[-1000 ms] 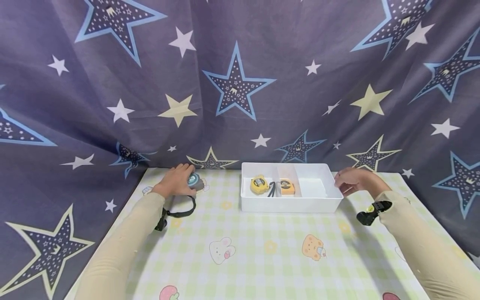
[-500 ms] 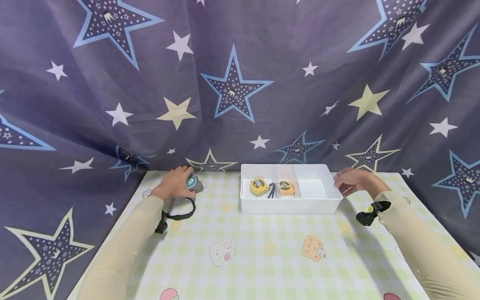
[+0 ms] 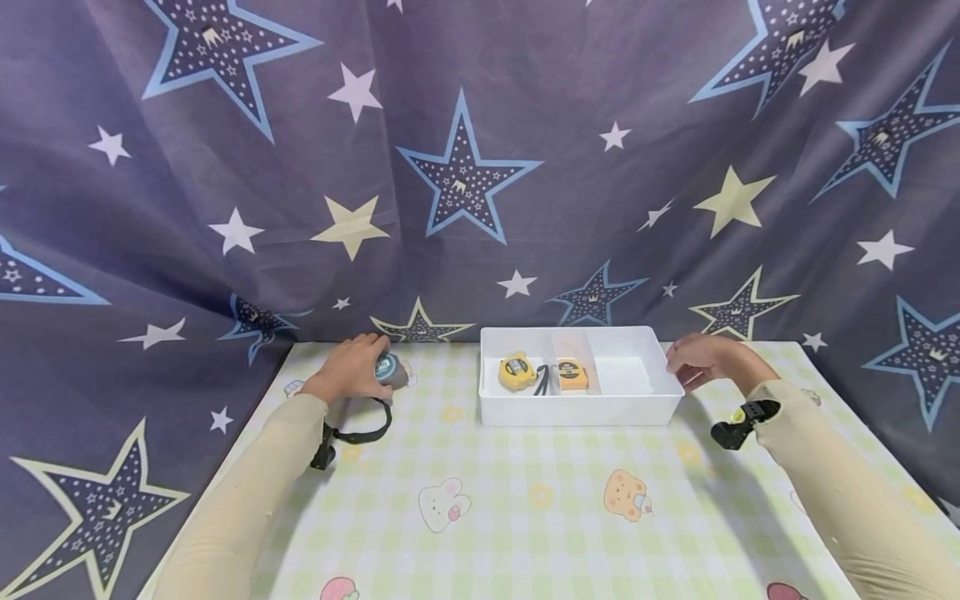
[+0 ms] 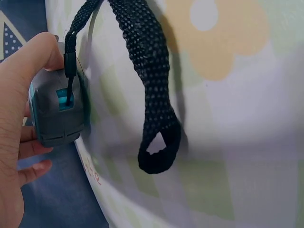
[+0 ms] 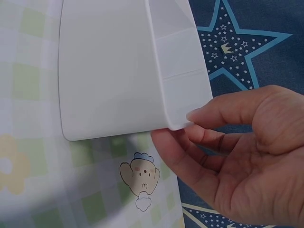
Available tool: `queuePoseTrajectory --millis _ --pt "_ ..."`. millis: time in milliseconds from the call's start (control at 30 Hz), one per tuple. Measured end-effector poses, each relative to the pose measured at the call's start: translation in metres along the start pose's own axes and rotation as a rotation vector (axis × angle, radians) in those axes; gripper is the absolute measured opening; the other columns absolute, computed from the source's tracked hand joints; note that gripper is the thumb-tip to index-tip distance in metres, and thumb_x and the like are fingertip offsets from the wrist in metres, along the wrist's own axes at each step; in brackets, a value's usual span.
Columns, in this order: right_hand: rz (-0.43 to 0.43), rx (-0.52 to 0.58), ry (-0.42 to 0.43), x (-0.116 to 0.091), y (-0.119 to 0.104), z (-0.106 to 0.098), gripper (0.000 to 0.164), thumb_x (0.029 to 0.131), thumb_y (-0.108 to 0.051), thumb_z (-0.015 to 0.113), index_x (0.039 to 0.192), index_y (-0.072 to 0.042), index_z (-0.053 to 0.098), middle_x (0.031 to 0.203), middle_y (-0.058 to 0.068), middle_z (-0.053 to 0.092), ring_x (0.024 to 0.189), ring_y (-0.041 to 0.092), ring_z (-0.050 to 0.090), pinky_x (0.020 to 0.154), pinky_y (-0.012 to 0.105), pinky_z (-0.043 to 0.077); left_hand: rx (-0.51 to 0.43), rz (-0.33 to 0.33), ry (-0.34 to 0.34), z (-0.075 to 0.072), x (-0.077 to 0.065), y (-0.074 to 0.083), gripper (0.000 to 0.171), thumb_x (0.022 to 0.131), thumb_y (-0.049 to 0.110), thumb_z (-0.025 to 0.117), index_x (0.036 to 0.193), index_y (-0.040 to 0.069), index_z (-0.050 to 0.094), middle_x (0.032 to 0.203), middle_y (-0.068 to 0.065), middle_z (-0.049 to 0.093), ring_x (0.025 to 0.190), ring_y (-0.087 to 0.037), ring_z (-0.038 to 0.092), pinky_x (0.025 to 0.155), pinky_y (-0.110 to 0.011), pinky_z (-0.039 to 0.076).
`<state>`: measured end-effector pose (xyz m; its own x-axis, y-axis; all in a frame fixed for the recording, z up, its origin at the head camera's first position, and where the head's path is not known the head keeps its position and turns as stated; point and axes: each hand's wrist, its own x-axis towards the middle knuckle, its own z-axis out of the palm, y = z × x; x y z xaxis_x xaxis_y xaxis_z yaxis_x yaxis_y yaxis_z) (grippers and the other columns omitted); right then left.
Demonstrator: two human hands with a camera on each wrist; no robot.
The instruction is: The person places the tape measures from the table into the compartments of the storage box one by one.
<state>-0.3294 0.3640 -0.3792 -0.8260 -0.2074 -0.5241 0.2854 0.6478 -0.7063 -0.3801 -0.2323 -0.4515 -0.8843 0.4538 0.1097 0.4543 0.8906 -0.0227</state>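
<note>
My left hand (image 3: 348, 367) grips a grey and teal tape measure (image 3: 392, 371) at the left back of the table. In the left wrist view, the thumb bends over one end of the tape measure (image 4: 56, 118), and several fingers show behind it. A black woven strap (image 4: 152, 71) lies on the cloth, and a thin black cord runs into the case. With its thumb and fingers, my right hand (image 3: 708, 360) pinches the right end rim of a white divided bin (image 3: 577, 411). The right wrist view shows this grip at the corner of the bin (image 5: 111, 71).
Inside the bin lie a yellow tape measure (image 3: 517, 372) with a black strap and an orange tape measure (image 3: 573, 375), left of its right compartment. A checked cloth (image 3: 525, 533) covers the table. Right behind the table hangs a star-patterned curtain (image 3: 420, 267).
Both hands, the tape measure and the bin stay practically where they were. Only the head view shifts slightly.
</note>
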Motion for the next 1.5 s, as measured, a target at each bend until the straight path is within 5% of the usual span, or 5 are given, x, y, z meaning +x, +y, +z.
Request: queuePoseTrajectory --millis 333,667,967,1267,1500 --pt "0.001 -0.004 -0.002 -0.001 -0.002 0.001 0.013 0.092 -0.003 0.055 0.103 0.003 0.055 0.084 0.002 0.067 0.078 0.015 0.067 0.078 0.033 0.059 0.009 0.023 0.023 0.0 -0.001 0.004 0.086 0.066 0.055 0.079 0.133 0.006 0.057 0.119 -0.013 0.061 0.104 -0.03 0.056 0.089 -0.05 0.049" --pt "-0.007 -0.01 0.006 -0.002 -0.001 -0.001 0.013 0.091 -0.003 0.055 0.103 0.003 0.054 0.087 0.002 0.067 0.079 0.015 0.067 0.08 0.034 0.059 0.021 0.081 0.103 -0.017 0.001 0.014 0.075 0.064 0.05 0.078 0.124 0.008 0.06 0.107 -0.008 0.062 0.093 -0.026 0.056 0.08 -0.046 0.05" --pt "-0.008 -0.016 0.002 -0.001 0.001 0.0 0.015 0.092 -0.003 0.055 0.106 0.004 0.055 0.085 0.001 0.068 0.079 0.014 0.067 0.08 0.033 0.059 0.016 0.092 0.093 -0.029 0.003 0.022 0.082 0.065 0.051 0.081 0.131 0.008 0.059 0.134 -0.016 0.06 0.117 -0.034 0.059 0.092 -0.052 0.051" --pt "-0.006 -0.007 -0.008 0.001 0.003 -0.002 0.015 0.093 -0.003 0.055 0.106 0.004 0.054 0.085 0.0 0.067 0.079 0.014 0.067 0.08 0.034 0.059 0.013 0.182 0.211 -0.039 0.004 0.031 0.072 0.061 0.045 0.087 0.119 0.009 0.062 0.105 -0.009 0.063 0.088 -0.027 0.059 0.075 -0.046 0.052" --pt "-0.002 -0.004 -0.009 0.002 0.004 -0.003 0.016 0.093 -0.003 0.054 0.107 0.005 0.054 0.085 0.0 0.068 0.079 0.014 0.067 0.081 0.035 0.059 0.007 0.202 0.212 -0.052 0.005 0.039 0.067 0.063 0.044 0.086 0.115 0.01 0.061 0.1 -0.006 0.062 0.082 -0.023 0.054 0.073 -0.043 0.05"
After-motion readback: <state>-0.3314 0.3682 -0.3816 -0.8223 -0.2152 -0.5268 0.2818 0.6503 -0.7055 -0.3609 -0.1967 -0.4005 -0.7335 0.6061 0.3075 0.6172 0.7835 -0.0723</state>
